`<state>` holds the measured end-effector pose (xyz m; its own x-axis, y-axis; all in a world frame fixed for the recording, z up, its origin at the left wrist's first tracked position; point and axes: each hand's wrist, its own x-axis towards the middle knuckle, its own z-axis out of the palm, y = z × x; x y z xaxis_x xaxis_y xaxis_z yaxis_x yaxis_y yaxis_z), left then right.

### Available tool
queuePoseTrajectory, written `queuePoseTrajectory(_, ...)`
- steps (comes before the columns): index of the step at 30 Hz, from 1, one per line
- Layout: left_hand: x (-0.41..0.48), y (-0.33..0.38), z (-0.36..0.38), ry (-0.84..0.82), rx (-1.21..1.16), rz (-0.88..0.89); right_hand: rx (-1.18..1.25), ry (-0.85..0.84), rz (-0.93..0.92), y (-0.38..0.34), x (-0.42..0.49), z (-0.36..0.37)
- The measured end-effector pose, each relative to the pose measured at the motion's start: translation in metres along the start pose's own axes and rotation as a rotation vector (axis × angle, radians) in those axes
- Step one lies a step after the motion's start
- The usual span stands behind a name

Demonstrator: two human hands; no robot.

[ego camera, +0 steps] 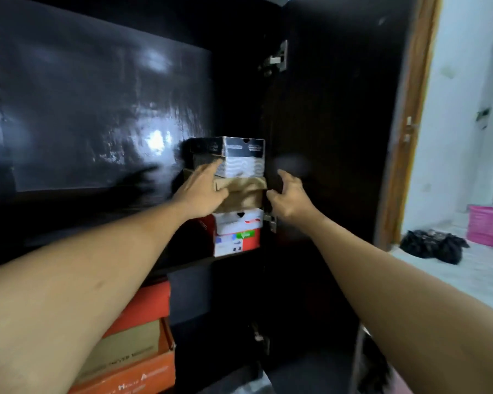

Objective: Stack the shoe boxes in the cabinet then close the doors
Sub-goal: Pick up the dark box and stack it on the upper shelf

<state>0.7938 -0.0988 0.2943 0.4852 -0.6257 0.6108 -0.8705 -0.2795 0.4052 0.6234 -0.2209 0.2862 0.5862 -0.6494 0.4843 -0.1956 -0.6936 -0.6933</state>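
Left hand [204, 191] lies flat, fingers spread, against the left side of the brown cardboard shoe box [244, 194]. Right hand [289, 199], fingers curled, touches its right edge.

Dark cabinet shelf [188, 264], front edge visible below stack. Directly on shelf, at right end against cabinet side: red-and-white shoe box [236, 236], bottom of a three-box stack. Below, lower compartment: orange shoe box [143, 373], lid off, bearing surface not visible. Outside cabinet, pale floor [473, 268]: black heap [433, 244], pink basket [487, 224] behind it.
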Motion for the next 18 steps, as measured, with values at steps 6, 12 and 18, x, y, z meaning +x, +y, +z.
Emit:
queuePoseTrajectory(6,-0.117,0.072,-0.006,-0.217,-0.064,0.079,-0.158,-0.12,0.115,-0.004,-0.157,-0.08)
queuePoseTrajectory(12,-0.224,0.151,0.039,-0.464,-0.083,0.016,-0.326,-0.035,0.316,0.045,-0.292,-0.165)
queuePoseTrajectory(18,-0.325,0.225,0.107,-0.586,-0.24,0.018,-0.391,0.073,0.606,0.112,-0.386,-0.232)
